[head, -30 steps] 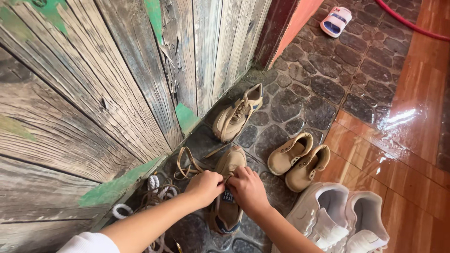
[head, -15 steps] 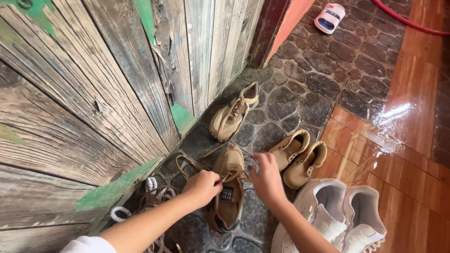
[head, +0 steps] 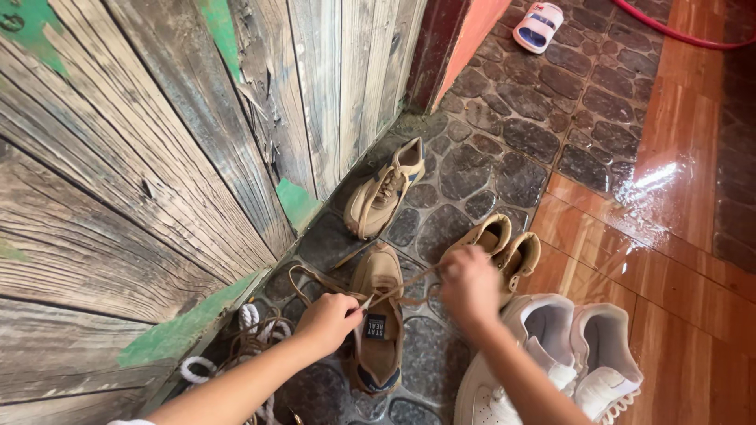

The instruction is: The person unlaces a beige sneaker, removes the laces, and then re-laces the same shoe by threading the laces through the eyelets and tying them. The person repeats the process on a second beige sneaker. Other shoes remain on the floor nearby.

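1. Head view, and closest to us we pick out our left hand [head: 327, 321], fingers pinched tight on the tan lace [head: 394, 290] right over the tongue of the tan sneaker [head: 376, 327]. We judge the danger sits here: let the pinch slacken and the crossing could loosen.
2. Just right of the sneaker, our right hand [head: 470, 285] is closed on the other run of that lace, drawn taut away from the shoe. Pull too hard, we reckon, and the light sneaker could skid or twist on the stone floor [head: 504, 169].
3. The sneaker itself lies on the stones beside the wooden door [head: 157, 173], toe away from us, suede-like, dusty tan with a dark heel trim and a dark label on the tongue. A loose loop trails off its left side and might snag the white rope [head: 248, 323].
4. Right of the sneaker stand white sneakers [head: 551, 362]; beyond them, small tan boots [head: 500, 248].
5. Beyond the sneaker, its mate [head: 384, 189] leans at the door foot.
6. Farthest off, a pink sandal [head: 537, 26].
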